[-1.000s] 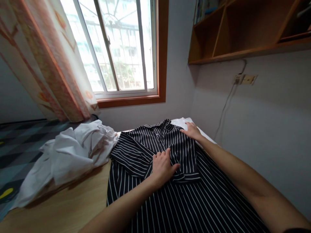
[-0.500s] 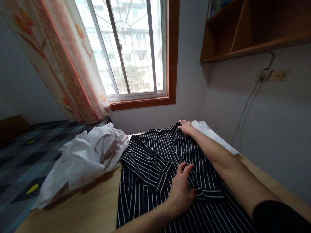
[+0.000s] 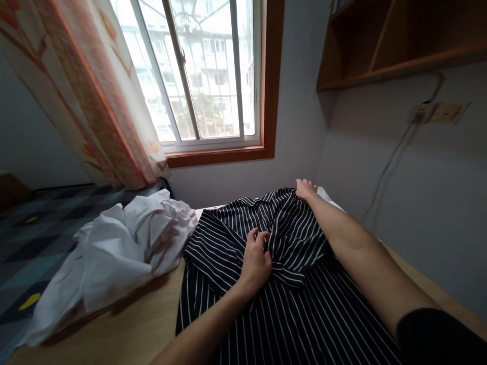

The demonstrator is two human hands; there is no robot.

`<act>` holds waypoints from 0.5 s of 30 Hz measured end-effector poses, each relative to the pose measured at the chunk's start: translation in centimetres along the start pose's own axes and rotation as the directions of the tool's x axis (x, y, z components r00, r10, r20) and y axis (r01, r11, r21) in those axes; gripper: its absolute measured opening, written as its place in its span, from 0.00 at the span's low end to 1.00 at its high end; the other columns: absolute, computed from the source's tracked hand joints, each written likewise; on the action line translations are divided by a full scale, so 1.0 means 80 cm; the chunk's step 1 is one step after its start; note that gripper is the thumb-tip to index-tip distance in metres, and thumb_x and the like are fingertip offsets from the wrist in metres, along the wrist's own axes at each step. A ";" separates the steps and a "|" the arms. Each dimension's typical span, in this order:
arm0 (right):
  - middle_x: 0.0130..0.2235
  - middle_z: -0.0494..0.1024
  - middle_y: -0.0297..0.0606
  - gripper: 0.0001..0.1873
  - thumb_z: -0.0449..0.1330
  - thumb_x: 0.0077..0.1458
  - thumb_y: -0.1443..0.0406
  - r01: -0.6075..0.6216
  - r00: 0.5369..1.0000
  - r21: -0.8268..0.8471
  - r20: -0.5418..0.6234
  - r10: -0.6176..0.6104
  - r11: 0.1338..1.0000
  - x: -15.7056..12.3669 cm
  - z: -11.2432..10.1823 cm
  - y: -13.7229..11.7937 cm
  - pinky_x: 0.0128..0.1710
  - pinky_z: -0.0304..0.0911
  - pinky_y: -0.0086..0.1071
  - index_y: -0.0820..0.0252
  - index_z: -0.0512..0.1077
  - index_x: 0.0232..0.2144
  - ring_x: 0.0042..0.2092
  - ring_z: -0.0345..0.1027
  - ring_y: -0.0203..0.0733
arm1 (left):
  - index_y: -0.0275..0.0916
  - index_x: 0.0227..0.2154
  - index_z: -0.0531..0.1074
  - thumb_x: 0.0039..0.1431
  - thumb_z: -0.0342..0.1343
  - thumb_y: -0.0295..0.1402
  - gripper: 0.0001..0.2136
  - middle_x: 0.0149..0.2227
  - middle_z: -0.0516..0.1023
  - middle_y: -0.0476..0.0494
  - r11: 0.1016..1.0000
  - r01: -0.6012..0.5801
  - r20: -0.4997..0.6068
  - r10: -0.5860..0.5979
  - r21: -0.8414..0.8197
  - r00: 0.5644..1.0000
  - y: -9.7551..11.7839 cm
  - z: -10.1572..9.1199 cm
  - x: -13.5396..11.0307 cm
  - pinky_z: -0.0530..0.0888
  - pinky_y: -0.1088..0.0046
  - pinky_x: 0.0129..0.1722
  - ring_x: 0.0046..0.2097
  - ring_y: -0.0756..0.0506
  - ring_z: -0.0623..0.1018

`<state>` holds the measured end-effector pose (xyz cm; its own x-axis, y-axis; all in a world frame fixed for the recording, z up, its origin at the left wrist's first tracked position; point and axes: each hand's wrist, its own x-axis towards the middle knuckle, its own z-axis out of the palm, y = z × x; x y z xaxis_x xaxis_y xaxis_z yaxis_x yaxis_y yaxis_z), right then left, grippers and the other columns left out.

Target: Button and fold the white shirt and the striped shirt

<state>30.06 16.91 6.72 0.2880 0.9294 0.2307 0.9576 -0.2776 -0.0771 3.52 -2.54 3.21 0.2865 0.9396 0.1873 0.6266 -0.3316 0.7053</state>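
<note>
A black shirt with white stripes (image 3: 289, 299) lies spread on a wooden table (image 3: 125, 324), collar toward the window. My left hand (image 3: 256, 258) rests on the middle of the shirt, fingers curled on a fold of the fabric by a sleeve. My right hand (image 3: 305, 188) reaches to the far end, near the collar and shoulder, its fingers bent down on the cloth; the fingertips are partly hidden. A white cloth (image 3: 330, 198) peeks out just beyond that hand.
A crumpled white garment (image 3: 114, 248) lies heaped on the table's left part. Behind are a window (image 3: 198, 76) with a patterned curtain (image 3: 87, 91), a wooden wall shelf (image 3: 399, 45), and a socket with a hanging cable (image 3: 422, 112) on the right wall.
My left hand moved left and further up the shirt, bunching a fold. My right hand slid to the right along the collar edge, and the fabric between the hands is more gathered.
</note>
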 end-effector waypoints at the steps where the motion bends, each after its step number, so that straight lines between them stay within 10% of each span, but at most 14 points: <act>1: 0.54 0.70 0.56 0.25 0.48 0.58 0.70 -0.008 1.000 0.010 0.003 0.008 1.000 -0.003 0.002 0.001 0.50 0.59 0.50 0.63 0.66 0.57 0.54 0.63 0.58 | 0.39 0.53 0.66 0.54 0.49 0.21 0.23 0.66 0.54 0.36 0.995 -0.036 -0.009 0.037 0.098 0.999 -0.006 -0.002 -0.001 0.64 0.53 0.61 0.63 0.36 0.62; 4: 0.60 0.65 0.52 0.25 0.46 0.62 0.66 0.039 0.998 0.039 -0.055 -0.037 0.998 -0.025 0.003 0.001 0.55 0.56 0.46 0.62 0.62 0.60 0.59 0.59 0.54 | 0.42 0.58 0.64 0.60 0.52 0.30 0.22 0.68 0.53 0.39 0.928 -0.237 0.114 0.212 0.289 0.971 -0.014 -0.011 -0.013 0.54 0.47 0.65 0.68 0.34 0.53; 7: 0.66 0.57 0.48 0.29 0.44 0.65 0.55 0.280 0.953 0.037 -0.133 -0.273 0.959 -0.064 0.013 0.000 0.63 0.46 0.44 0.62 0.57 0.63 0.66 0.47 0.51 | 0.47 0.63 0.58 0.64 0.49 0.45 0.26 0.69 0.50 0.43 0.843 -0.467 0.389 0.349 0.268 0.852 -0.014 -0.018 -0.028 0.48 0.44 0.65 0.69 0.34 0.48; 10: 0.68 0.52 0.48 0.36 0.41 0.63 0.46 0.450 0.893 0.013 0.011 -0.450 0.893 -0.106 0.038 0.004 0.65 0.38 0.49 0.61 0.54 0.65 0.69 0.40 0.53 | 0.49 0.66 0.52 0.63 0.43 0.54 0.31 0.70 0.46 0.42 0.808 -0.545 0.571 0.343 0.226 0.745 -0.016 -0.019 -0.038 0.46 0.41 0.64 0.69 0.33 0.46; 15: 0.68 0.51 0.49 0.39 0.37 0.63 0.44 0.396 0.894 0.030 0.218 -0.392 0.918 -0.127 0.064 0.017 0.65 0.38 0.50 0.60 0.52 0.67 0.68 0.42 0.54 | 0.56 0.66 0.51 0.61 0.43 0.58 0.33 0.70 0.39 0.46 0.796 -0.568 0.631 0.334 0.210 0.701 -0.021 -0.017 -0.042 0.43 0.37 0.63 0.69 0.30 0.41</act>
<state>28.39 8.34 -0.70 -0.1201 0.9925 0.0248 0.9927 0.1203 -0.0091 0.52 -5.00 2.30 0.8668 0.4944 -0.0645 0.4882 -0.8153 0.3114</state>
